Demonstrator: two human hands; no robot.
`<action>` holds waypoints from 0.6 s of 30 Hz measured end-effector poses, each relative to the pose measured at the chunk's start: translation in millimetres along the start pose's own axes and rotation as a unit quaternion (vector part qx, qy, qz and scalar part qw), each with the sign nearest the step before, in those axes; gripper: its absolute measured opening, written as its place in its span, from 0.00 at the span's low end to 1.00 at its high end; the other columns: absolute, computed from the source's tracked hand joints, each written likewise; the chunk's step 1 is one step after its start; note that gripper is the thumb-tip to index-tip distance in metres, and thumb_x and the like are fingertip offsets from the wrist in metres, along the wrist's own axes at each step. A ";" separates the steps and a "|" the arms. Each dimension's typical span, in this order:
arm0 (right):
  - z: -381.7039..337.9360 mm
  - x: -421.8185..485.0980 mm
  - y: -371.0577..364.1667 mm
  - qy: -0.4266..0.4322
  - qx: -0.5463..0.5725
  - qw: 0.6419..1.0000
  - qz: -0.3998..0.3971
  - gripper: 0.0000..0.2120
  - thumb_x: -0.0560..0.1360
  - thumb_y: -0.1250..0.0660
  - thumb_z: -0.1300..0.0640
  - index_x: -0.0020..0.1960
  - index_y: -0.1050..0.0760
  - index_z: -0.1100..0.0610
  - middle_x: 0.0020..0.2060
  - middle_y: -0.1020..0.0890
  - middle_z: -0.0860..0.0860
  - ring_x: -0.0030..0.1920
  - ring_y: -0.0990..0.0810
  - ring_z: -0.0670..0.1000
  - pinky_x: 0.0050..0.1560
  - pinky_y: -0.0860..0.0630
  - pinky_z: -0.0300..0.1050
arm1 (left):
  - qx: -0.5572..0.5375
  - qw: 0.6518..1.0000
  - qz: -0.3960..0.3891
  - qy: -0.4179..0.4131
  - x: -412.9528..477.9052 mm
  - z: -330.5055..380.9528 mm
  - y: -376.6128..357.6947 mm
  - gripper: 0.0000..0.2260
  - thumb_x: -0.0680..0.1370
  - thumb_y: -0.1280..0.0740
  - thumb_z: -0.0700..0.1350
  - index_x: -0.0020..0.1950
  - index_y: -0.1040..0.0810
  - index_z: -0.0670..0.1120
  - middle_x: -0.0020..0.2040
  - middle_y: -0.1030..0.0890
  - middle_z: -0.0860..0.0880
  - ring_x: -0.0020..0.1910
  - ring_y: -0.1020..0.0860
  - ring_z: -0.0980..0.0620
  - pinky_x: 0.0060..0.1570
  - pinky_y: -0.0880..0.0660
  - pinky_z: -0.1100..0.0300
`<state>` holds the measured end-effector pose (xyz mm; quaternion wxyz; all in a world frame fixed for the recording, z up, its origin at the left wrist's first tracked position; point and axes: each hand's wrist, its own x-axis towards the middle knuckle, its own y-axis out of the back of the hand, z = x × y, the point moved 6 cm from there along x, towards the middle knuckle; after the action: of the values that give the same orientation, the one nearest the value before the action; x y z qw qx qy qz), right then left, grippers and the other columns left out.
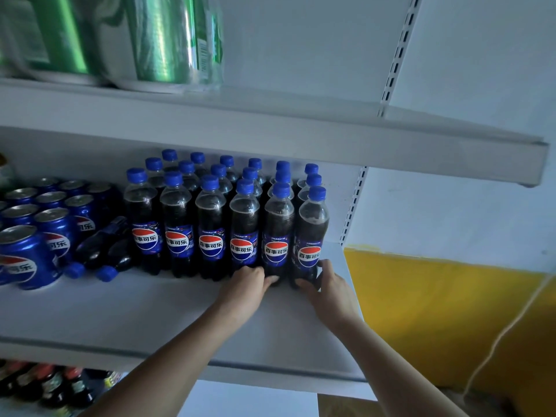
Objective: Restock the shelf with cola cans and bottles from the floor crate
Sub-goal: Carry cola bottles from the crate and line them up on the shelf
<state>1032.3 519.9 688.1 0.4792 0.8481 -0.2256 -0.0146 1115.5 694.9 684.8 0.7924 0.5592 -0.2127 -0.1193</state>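
Several cola bottles with blue caps stand in rows on the middle shelf (150, 311). My left hand (245, 282) grips the base of a front-row bottle (276, 236), second from the right. My right hand (326, 285) curls round the base of the rightmost front bottle (311, 233). Several blue cola cans (27, 251) stand at the shelf's left. Between cans and bottles, two cola bottles (102, 251) lie on their sides, caps toward me. The floor crate is out of view.
A shelf above carries green shrink-wrapped packs (162, 40). Below the middle shelf, at lower left, stand dark bottles with red caps (45, 383). A slotted upright (350, 206) ends the shelf on the right, beside a white and yellow wall (436, 311) with a thin cable (505, 329).
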 end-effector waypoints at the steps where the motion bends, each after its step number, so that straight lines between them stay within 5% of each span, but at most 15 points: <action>1: -0.4 0.4 0.5 0.000 0.000 1.000 -0.001 0.21 0.78 0.33 0.40 0.64 0.33 0.51 0.50 0.16 0.51 0.49 0.18 0.57 0.45 0.23 0.52 | -0.001 1.000 0.004 0.001 -0.1 -0.8 -1.0 0.23 0.82 0.39 0.61 0.47 0.23 0.42 0.44 0.16 0.41 0.47 0.17 0.39 0.39 0.26 0.51; 8: 2.7 -3.9 -5.4 -0.045 0.001 0.999 0.004 0.21 0.77 0.34 0.37 0.58 0.34 0.50 0.47 0.16 0.51 0.46 0.18 0.57 0.42 0.22 0.52 | -0.069 0.994 0.073 -0.032 -14.5 -2.2 -5.8 0.18 0.82 0.36 0.58 0.39 0.30 0.46 0.36 0.18 0.38 0.38 0.18 0.35 0.32 0.34 0.52; 11: 3.1 -4.9 -9.0 -0.063 0.007 0.998 0.004 0.21 0.77 0.34 0.36 0.56 0.35 0.50 0.46 0.16 0.52 0.46 0.18 0.58 0.43 0.21 0.54 | -0.122 0.989 0.082 -0.028 -24.1 -4.4 -11.3 0.17 0.82 0.34 0.55 0.40 0.29 0.44 0.39 0.18 0.38 0.40 0.19 0.35 0.35 0.28 0.50; 18: 5.3 -19.6 -9.9 -0.105 0.071 0.992 0.003 0.32 0.78 0.32 0.41 0.73 0.39 0.55 0.47 0.16 0.52 0.54 0.18 0.58 0.51 0.22 0.52 | -0.175 0.980 0.054 -0.080 -45.9 -7.8 -13.2 0.03 0.78 0.33 0.43 0.47 0.25 0.44 0.48 0.22 0.46 0.46 0.21 0.43 0.45 0.24 0.49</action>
<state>1017.1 527.7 673.4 0.3912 0.8732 -0.2777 -0.0857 1079.4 716.4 660.9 0.8636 0.3884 -0.2808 -0.1564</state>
